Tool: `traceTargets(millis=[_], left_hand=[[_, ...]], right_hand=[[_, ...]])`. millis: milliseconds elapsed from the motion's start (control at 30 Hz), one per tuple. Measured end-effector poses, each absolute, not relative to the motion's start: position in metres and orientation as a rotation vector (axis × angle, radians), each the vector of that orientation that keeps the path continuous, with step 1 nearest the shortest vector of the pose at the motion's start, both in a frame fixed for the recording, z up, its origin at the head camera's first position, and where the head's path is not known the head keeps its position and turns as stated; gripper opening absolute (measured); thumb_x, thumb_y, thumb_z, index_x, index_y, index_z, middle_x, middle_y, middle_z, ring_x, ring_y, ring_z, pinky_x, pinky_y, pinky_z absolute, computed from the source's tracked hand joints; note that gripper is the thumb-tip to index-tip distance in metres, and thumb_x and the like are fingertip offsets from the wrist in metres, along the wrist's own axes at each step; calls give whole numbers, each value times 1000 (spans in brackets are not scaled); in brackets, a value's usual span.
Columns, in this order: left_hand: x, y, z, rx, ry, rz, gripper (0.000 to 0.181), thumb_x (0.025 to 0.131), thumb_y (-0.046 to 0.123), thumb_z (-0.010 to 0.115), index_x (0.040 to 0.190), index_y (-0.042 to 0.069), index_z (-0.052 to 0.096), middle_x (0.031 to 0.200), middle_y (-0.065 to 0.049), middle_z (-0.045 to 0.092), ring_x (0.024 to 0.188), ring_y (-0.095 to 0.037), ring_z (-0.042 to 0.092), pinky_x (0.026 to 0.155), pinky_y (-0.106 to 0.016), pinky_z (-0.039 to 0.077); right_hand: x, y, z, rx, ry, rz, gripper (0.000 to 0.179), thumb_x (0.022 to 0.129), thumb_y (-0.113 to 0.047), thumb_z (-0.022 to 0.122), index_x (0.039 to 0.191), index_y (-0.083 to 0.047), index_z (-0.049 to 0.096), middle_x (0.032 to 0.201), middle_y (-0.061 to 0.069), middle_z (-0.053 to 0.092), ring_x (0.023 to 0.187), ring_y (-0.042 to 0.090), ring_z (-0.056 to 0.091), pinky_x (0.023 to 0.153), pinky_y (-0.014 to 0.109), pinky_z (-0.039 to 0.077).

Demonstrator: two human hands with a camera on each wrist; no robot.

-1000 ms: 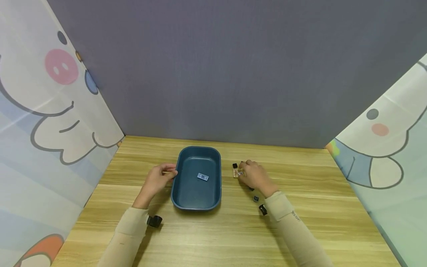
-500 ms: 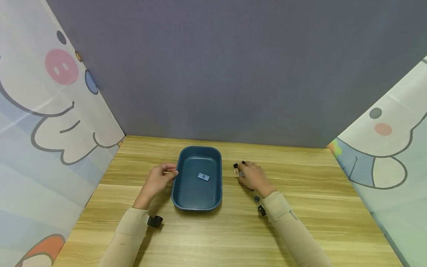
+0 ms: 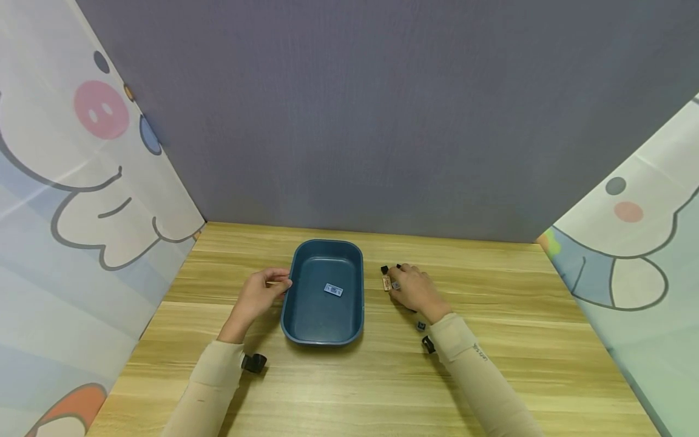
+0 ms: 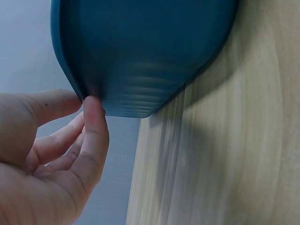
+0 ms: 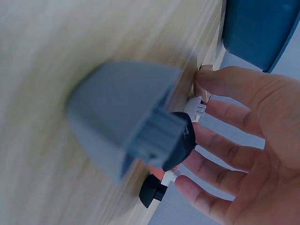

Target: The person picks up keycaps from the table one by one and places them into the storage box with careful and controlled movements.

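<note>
My left hand [image 3: 258,295] pinches the left rim of a dark blue rectangular tray [image 3: 322,343] between thumb and fingers; the left wrist view shows this hold on the tray's edge [image 4: 61,56]. Inside the tray lies a small pale blue printed strip [image 3: 334,290]. To the tray's right, my right hand [image 3: 417,294] is low over the table. Its thumb touches a small tan printed block [image 3: 386,283], with the index finger close to the block's other side. A small white piece [image 5: 193,107] is beside that block. The right hand's other fingers are spread over nearby small pieces.
A grey hollow piece with a stem [image 5: 122,112] looms near the right wrist. Black pieces [image 5: 150,190] lie beyond it. In the head view, a small dark cube [image 3: 421,326] lies near the right wrist. Grey and cartoon-printed panels surround the wooden table [image 3: 338,394].
The right hand has shifted slightly at the tan block, and the black piece above that block has moved a little. The left hand keeps its hold on the tray.
</note>
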State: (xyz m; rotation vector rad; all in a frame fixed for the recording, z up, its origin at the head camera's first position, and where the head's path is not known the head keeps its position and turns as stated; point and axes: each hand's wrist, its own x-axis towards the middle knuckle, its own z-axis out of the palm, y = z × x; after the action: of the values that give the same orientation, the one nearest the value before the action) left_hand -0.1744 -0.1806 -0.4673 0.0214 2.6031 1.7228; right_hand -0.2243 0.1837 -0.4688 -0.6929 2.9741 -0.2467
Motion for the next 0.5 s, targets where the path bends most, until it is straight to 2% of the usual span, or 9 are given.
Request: traceTargets(millis=[300, 500], left_hand=[[-174, -181, -468, 25, 2593, 1732, 33, 97, 8, 67, 126, -8, 62, 113, -22, 66, 92, -33, 69, 74, -33, 60], [-175, -181, -468, 19, 2599, 1724, 33, 97, 8, 67, 126, -7, 63, 113, -22, 66, 91, -32, 69, 73, -32, 60]], right_hand=[[-224, 183, -467, -717, 3012, -296, 37, 92, -23, 75, 124, -8, 65, 113, 13, 62, 104, 35, 60, 85, 56, 52], [-221, 179, -456, -784, 3068, -325, 39, 90, -25, 76, 123, -7, 66, 111, 12, 63, 99, 33, 61, 82, 54, 54]])
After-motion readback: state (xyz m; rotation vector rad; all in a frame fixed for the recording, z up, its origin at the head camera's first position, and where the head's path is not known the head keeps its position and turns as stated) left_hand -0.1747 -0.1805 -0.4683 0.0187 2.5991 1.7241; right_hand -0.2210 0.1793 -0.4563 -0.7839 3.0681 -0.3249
